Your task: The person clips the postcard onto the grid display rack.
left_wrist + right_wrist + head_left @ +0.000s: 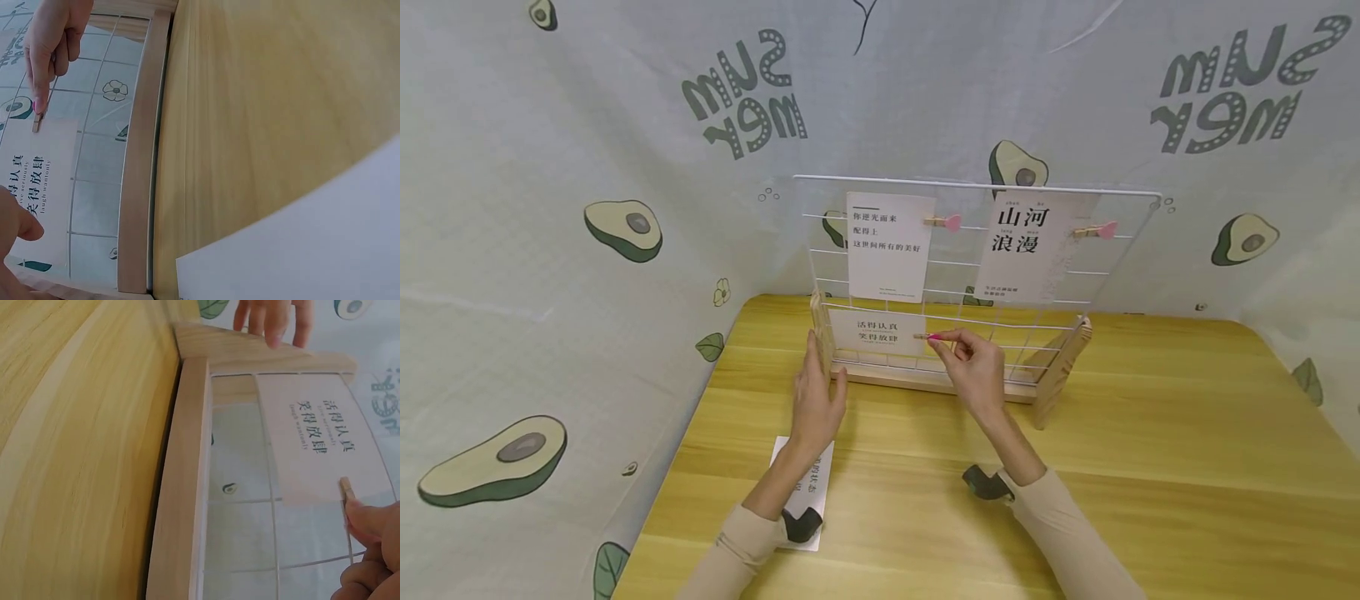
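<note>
With thumb and forefinger, my right hand (977,367) pinches the pink end of a small wooden clothespin (345,485). The clothespin's tip lies on the right edge of a white printed card (842,332), low on the white wire grid (955,318). At the rack's left end is my left hand (814,402), its fingers extended along the wooden side support (822,333) and its thumb apart in front. In the right wrist view, left-hand fingers (275,325) reach over the top of that support.
Higher on the grid hang two cards, a left one (887,275) and a right one (1018,271), each beside a pink-heart clothespin. Another card (822,487) lies on the wooden table (910,500) under my left forearm. A patterned curtain (880,108) hangs behind.
</note>
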A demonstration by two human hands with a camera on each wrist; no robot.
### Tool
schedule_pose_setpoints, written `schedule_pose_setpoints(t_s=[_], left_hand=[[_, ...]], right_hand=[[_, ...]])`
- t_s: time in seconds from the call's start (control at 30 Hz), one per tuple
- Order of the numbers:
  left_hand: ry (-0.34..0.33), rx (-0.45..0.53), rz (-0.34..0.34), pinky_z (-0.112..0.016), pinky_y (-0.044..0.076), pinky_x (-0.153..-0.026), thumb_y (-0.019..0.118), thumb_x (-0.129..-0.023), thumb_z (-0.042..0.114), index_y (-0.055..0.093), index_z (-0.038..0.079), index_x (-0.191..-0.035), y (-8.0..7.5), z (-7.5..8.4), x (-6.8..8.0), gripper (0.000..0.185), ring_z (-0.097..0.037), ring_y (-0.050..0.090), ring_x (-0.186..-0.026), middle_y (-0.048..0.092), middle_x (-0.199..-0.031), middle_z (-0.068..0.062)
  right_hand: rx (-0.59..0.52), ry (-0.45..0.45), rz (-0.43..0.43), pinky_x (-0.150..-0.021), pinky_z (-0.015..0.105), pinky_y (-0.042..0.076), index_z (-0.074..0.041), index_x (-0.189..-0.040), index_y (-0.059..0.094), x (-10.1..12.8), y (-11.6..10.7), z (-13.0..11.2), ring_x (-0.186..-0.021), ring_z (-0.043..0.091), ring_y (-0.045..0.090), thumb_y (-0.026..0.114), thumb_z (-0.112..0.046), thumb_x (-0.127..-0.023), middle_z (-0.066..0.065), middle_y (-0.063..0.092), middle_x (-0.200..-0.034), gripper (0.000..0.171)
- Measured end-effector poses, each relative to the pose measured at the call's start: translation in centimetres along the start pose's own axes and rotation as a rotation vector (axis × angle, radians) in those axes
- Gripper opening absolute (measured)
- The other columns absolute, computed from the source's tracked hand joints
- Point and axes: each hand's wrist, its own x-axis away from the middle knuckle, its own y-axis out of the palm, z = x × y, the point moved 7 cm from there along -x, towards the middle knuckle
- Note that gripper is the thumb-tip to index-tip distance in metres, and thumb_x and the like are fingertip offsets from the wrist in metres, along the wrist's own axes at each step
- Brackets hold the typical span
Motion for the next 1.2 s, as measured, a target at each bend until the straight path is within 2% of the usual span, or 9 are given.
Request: schedule_pose_setpoints(t_s=[0.17,0.37,0.5,0.63,0.73,0.83,0.97,1.07,1.2], left_hand=[[0.015,-0.018,0.003,-0.062,0.037,-0.115,0.058,-0.102,0.002,0.01,-0.01,-0.161,0.0,0.1,0.1,0.077,-0.05,0.038,-0.146,0.026,-0.163,-0.036],[0.009,-0.031,-0.015,-0.063,0.036,-0.115,0.058,-0.102,0.001,0.009,-0.01,-0.161,0.1,0.3,0.3,0.078,-0.051,0.038,-0.146,0.024,-0.164,-0.036],[-0.042,-0.042,-0.076,-0.067,0.034,-0.116,0.059,-0.102,0.003,0.007,-0.007,-0.162,0.1,-0.1,0.6,0.08,-0.052,0.035,-0.148,0.023,-0.165,-0.034],[-0.109,-0.068,-0.137,-0.068,0.036,-0.115,0.063,-0.101,0.008,0.011,-0.005,-0.162,-0.9,-0.9,1.3,0.082,-0.053,0.035,-0.148,0.025,-0.164,-0.034],[-0.118,-0.112,-0.21,-0.067,0.031,-0.12,0.066,-0.1,0.011,0.024,-0.007,-0.159,-2.0,-1.6,1.9,0.074,-0.05,0.034,-0.15,0.032,-0.162,-0.032],[-0.113,-0.156,-0.344,-0.068,0.028,-0.121,0.069,-0.099,0.013,0.043,-0.005,-0.151,-3.4,-2.3,2.5,0.061,-0.048,0.038,-0.149,0.042,-0.158,-0.029],[-0.121,-0.249,-0.5,-0.067,0.034,-0.117,0.076,-0.094,0.014,0.059,-0.001,-0.14,-5.7,-3.1,3.5,0.052,-0.046,0.048,-0.141,0.053,-0.148,-0.025],[-0.145,-0.316,-0.558,-0.063,0.04,-0.112,0.084,-0.086,0.014,0.065,0.002,-0.131,-6.9,-3.5,4.3,0.05,-0.042,0.056,-0.13,0.061,-0.137,-0.018],[-0.176,-0.359,-0.611,-0.053,0.046,-0.103,0.094,-0.073,0.013,0.071,0.008,-0.124,-7.2,-3.8,5.2,0.057,-0.031,0.06,-0.116,0.065,-0.124,-0.007]], right_hand=[[0.058,-0.061,0.012,-0.047,0.018,0.019,0.001,-0.098,0.079,0.0,-0.2,-0.5,-0.047,0.002,0.022,0.081,-0.012,-0.09,-0.003,0.032,-0.053,0.015],[0.124,-0.139,0.035,-0.049,0.02,0.021,-0.001,-0.107,0.08,0.4,-1.0,-1.1,-0.049,0.0,0.024,0.082,-0.014,-0.09,0.0,0.037,-0.052,0.021],[0.088,-0.111,0.005,-0.05,0.021,0.023,-0.002,-0.113,0.079,1.0,-2.3,-1.2,-0.05,0.002,0.026,0.08,-0.014,-0.091,0.0,0.037,-0.055,0.025],[0.02,-0.04,-0.041,-0.049,0.022,0.025,-0.001,-0.115,0.078,1.7,-3.7,-0.4,-0.05,0.002,0.027,0.078,-0.014,-0.093,0.0,0.039,-0.058,0.026],[0.01,0.016,-0.056,-0.047,0.022,0.025,-0.002,-0.115,0.078,2.5,-4.9,0.7,-0.049,0.001,0.027,0.078,-0.017,-0.094,0.0,0.04,-0.059,0.026],[0.037,0.085,-0.079,-0.046,0.023,0.027,-0.002,-0.116,0.077,3.7,-6.1,2.0,-0.049,0.001,0.028,0.078,-0.019,-0.094,0.0,0.041,-0.061,0.028],[0.098,0.177,-0.16,-0.047,0.023,0.032,-0.001,-0.12,0.075,5.8,-7.6,3.8,-0.051,0.002,0.03,0.077,-0.02,-0.095,0.0,0.043,-0.066,0.032],[0.179,0.222,-0.258,-0.046,0.022,0.033,0.001,-0.126,0.071,7.4,-8.5,5.0,-0.05,0.003,0.031,0.076,-0.021,-0.095,0.002,0.048,-0.069,0.038],[0.298,0.248,-0.403,-0.046,0.021,0.036,0.005,-0.133,0.064,9.0,-9.9,6.1,-0.053,0.004,0.039,0.076,-0.027,-0.095,0.005,0.061,-0.08,0.051]])
